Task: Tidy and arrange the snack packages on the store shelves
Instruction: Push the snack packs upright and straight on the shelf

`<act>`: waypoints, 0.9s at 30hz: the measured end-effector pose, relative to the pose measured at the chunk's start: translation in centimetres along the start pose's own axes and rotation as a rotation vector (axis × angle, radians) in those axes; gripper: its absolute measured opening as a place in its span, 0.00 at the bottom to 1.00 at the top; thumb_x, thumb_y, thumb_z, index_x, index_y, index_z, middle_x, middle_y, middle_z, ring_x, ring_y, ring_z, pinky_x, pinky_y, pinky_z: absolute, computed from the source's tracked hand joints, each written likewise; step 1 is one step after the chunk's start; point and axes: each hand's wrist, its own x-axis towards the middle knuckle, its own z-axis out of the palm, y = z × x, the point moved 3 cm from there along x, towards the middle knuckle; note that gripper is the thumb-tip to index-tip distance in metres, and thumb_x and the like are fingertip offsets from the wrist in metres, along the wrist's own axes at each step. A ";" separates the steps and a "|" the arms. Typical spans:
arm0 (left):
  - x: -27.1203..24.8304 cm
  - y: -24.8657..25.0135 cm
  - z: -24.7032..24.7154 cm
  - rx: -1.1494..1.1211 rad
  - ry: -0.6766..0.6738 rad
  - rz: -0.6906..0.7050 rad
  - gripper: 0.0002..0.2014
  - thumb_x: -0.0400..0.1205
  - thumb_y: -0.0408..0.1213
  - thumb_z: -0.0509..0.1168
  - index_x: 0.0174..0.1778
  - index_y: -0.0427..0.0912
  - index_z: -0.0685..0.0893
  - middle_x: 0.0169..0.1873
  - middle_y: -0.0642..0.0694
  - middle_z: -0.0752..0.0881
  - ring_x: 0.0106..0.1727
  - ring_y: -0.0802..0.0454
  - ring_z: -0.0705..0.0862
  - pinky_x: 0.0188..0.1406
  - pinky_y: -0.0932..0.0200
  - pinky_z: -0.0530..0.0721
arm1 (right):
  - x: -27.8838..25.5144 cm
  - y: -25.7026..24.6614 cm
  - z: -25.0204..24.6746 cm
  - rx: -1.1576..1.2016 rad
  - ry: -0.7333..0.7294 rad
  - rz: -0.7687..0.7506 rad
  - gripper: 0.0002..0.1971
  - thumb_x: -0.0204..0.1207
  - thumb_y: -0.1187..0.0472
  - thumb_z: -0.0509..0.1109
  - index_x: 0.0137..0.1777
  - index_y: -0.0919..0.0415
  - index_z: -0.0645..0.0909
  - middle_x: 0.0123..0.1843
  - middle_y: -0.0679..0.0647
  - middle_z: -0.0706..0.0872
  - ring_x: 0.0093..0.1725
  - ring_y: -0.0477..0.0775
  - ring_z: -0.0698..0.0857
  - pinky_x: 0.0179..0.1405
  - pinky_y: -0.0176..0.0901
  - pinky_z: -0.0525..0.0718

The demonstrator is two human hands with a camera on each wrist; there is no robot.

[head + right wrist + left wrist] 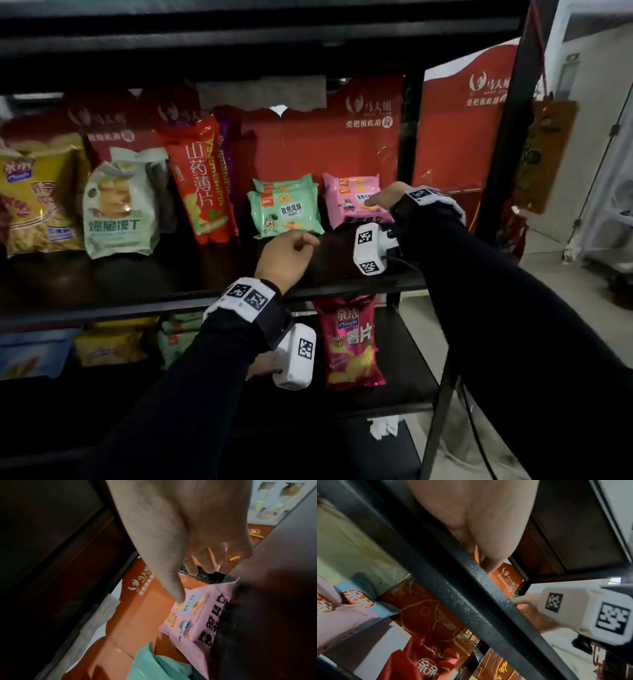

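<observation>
**Hands at the mid shelf, right thumb on pink pack**

Right hand [383, 197] sits center-right of the head view, thumb laid on the face of the pink snack pack [356, 202]; wrist cam shows the thumb tip touching the pack's front w/ the other fingers [205, 563] loosely bent behind the pack's top edge, so whether they grip it can't be told. Pink pack stands upright at the right end of the middle shelf [171, 274], leaning back toward the red display box [308, 147] behind it.

Left hand [291, 253] is lower center of frame, just in front of the green snack pack [286, 214], fingers loosely curled, nothing in it; can't tell if a fingertip meets the pack's lower edge. A second green pack stands right behind the first. Green and pink packs are side by side w/ a narrow gap between.

Left half of the frame, same shelf: tall red yam-chip bag [202, 185] upright, then a white-green bag [120, 209], then a yellow chip bag [37, 202] at the far left edge. A purple bag peeks out behind the red one.

Lower shelf, bottom center: a dark pink potato-chip bag [349, 342] stands upright; to its left, dim yellow, green and blue packs. Both wrists carry white camera units w/ black-white markers. Crumpled white paper lies at bottom center-right, on the lowest level.
</observation>
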 end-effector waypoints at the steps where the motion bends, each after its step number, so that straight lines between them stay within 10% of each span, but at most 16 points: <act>1: 0.2 -0.5 0.1 -0.003 0.009 -0.011 0.10 0.82 0.32 0.62 0.45 0.53 0.85 0.49 0.58 0.85 0.58 0.57 0.83 0.57 0.70 0.71 | 0.3 0.4 0.2 0.031 -0.021 0.012 0.21 0.73 0.49 0.75 0.61 0.62 0.85 0.60 0.60 0.87 0.49 0.56 0.83 0.52 0.43 0.78; 7: 0.2 -0.9 -0.1 -0.078 -0.003 -0.048 0.08 0.83 0.33 0.63 0.49 0.50 0.86 0.51 0.57 0.85 0.57 0.62 0.80 0.56 0.71 0.68 | 1.6 2.1 1.7 0.101 -0.147 -0.011 0.18 0.72 0.54 0.76 0.61 0.55 0.82 0.55 0.54 0.83 0.56 0.57 0.83 0.58 0.49 0.83; 12: 1.0 0.5 -0.3 -0.045 -0.168 -0.120 0.11 0.84 0.36 0.64 0.62 0.43 0.83 0.61 0.49 0.83 0.63 0.56 0.79 0.59 0.67 0.68 | -0.5 1.7 0.9 0.228 -0.120 0.095 0.17 0.65 0.48 0.81 0.40 0.61 0.83 0.33 0.49 0.87 0.25 0.50 0.83 0.18 0.37 0.77; 16: 2.8 2.4 -0.3 -0.049 -0.251 -0.150 0.22 0.83 0.42 0.67 0.73 0.41 0.74 0.69 0.43 0.77 0.65 0.50 0.77 0.54 0.63 0.71 | -2.8 1.5 0.5 0.690 0.029 -0.011 0.24 0.69 0.61 0.79 0.64 0.65 0.79 0.58 0.56 0.87 0.45 0.52 0.86 0.40 0.43 0.86; 21: 5.5 4.3 -1.2 -0.193 -0.235 -0.071 0.44 0.75 0.46 0.76 0.81 0.43 0.57 0.74 0.44 0.71 0.67 0.54 0.71 0.60 0.62 0.70 | -6.3 1.6 -0.6 0.981 0.115 -0.210 0.16 0.72 0.77 0.71 0.56 0.62 0.76 0.57 0.60 0.85 0.52 0.59 0.88 0.47 0.48 0.90; 25: 6.1 4.9 -1.4 -0.223 -0.390 0.018 0.23 0.75 0.42 0.75 0.64 0.48 0.75 0.56 0.54 0.84 0.54 0.59 0.84 0.43 0.76 0.81 | -7.4 0.8 -0.4 1.015 0.011 -0.291 0.16 0.74 0.75 0.70 0.59 0.63 0.76 0.56 0.58 0.86 0.52 0.57 0.89 0.45 0.45 0.90; 27: 5.9 5.0 -1.0 -0.186 -0.448 0.052 0.19 0.77 0.41 0.74 0.63 0.48 0.80 0.56 0.51 0.89 0.55 0.56 0.88 0.53 0.67 0.84 | -7.3 0.1 0.1 1.097 -0.061 -0.301 0.17 0.75 0.71 0.70 0.62 0.63 0.75 0.57 0.57 0.87 0.51 0.55 0.90 0.45 0.47 0.90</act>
